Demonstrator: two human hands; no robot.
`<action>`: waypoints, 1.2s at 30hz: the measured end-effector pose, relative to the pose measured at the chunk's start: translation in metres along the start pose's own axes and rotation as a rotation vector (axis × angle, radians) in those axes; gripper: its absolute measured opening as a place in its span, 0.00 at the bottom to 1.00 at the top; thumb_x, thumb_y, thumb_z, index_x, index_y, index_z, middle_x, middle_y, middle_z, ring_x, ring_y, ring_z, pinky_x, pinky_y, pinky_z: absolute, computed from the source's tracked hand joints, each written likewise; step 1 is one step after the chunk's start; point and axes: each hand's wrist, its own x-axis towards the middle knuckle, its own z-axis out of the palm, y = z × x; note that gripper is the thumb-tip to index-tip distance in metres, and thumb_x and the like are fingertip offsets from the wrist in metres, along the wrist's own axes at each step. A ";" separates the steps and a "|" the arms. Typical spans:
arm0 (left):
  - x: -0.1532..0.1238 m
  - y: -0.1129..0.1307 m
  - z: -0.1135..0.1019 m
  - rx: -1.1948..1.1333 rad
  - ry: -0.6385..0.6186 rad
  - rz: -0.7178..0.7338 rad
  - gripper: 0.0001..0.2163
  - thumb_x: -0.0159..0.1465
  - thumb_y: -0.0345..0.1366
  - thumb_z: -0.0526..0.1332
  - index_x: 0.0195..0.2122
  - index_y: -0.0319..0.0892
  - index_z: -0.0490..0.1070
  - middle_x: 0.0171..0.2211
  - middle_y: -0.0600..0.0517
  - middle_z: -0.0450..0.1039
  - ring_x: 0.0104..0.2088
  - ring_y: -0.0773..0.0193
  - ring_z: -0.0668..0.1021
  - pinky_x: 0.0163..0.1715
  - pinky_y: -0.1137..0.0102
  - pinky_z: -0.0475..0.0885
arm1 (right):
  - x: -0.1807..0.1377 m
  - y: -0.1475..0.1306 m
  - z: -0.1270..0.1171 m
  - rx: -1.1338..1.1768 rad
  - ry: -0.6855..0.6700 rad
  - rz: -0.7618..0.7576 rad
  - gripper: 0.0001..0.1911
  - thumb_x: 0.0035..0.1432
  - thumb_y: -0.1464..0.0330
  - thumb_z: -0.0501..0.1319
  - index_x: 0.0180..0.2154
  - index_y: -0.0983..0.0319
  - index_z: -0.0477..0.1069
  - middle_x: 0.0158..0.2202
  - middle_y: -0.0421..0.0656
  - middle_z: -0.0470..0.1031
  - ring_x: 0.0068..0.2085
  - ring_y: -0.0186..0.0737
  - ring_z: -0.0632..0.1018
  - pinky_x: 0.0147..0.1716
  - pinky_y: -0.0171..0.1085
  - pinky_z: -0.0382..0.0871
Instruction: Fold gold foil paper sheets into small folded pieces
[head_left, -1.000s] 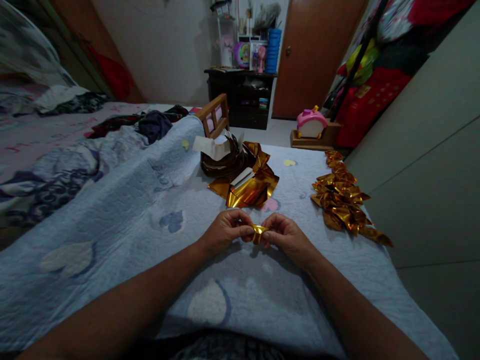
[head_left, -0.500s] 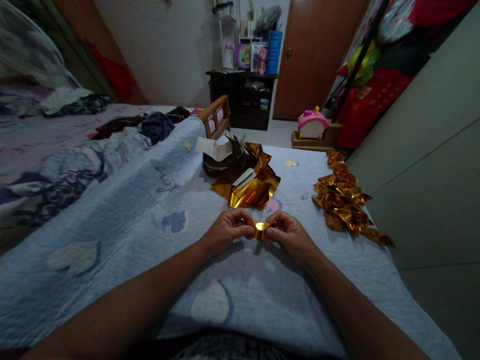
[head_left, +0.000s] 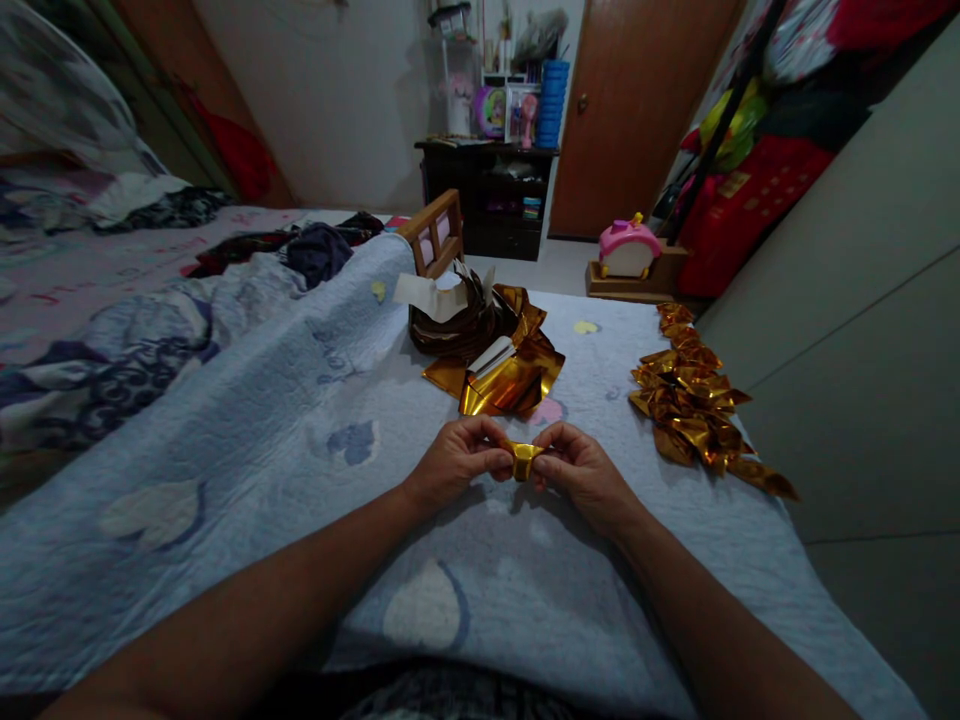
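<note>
Between my two hands is a small folded gold foil paper piece [head_left: 524,462], its shiny face toward me. My left hand [head_left: 461,460] pinches its left end with thumb and fingers. The right end is pinched by my right hand [head_left: 581,468]. Just beyond the hands lie loose gold foil sheets [head_left: 502,385], with a thick stack of dark-edged paper [head_left: 446,328] behind them. Off to the right, a heap of folded gold foil pieces [head_left: 690,410] lies along the bed's edge.
A pale blue quilt [head_left: 285,540] with heart shapes covers the bed under my arms. Rumpled clothes [head_left: 319,255] lie at the left. A small wooden bed rail [head_left: 435,235] stands at the far edge, a pink toy [head_left: 628,250] beyond it. A pale cabinet [head_left: 862,400] borders the right side.
The view has shifted very slightly. Both hands keep their pinch on the gold foil piece, whose shine has changed a little, as if tilted slightly.
</note>
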 end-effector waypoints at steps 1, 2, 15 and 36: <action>0.000 0.000 0.000 0.000 0.000 -0.003 0.16 0.50 0.38 0.77 0.31 0.36 0.73 0.24 0.54 0.77 0.22 0.70 0.78 0.25 0.75 0.74 | 0.000 0.000 0.001 -0.002 0.001 0.002 0.15 0.52 0.63 0.74 0.33 0.60 0.70 0.29 0.38 0.79 0.26 0.32 0.75 0.26 0.34 0.68; 0.000 0.000 0.000 0.002 0.001 -0.006 0.16 0.50 0.39 0.77 0.30 0.36 0.73 0.24 0.54 0.77 0.22 0.70 0.77 0.25 0.75 0.74 | 0.000 0.000 0.002 -0.006 0.001 0.004 0.15 0.52 0.63 0.74 0.33 0.60 0.70 0.29 0.38 0.79 0.26 0.32 0.75 0.26 0.33 0.68; 0.001 0.000 0.005 0.007 0.033 0.036 0.16 0.50 0.39 0.77 0.31 0.37 0.72 0.24 0.54 0.76 0.23 0.69 0.77 0.26 0.74 0.74 | 0.001 0.001 -0.001 -0.019 0.043 -0.011 0.16 0.50 0.63 0.74 0.34 0.59 0.69 0.28 0.36 0.77 0.25 0.32 0.74 0.26 0.33 0.68; -0.007 -0.002 -0.004 0.615 -0.020 0.468 0.05 0.62 0.28 0.65 0.39 0.42 0.76 0.44 0.47 0.75 0.44 0.61 0.78 0.39 0.71 0.75 | -0.006 -0.010 -0.005 -0.095 0.059 -0.099 0.15 0.50 0.64 0.73 0.40 0.55 0.73 0.39 0.41 0.73 0.36 0.38 0.74 0.33 0.35 0.72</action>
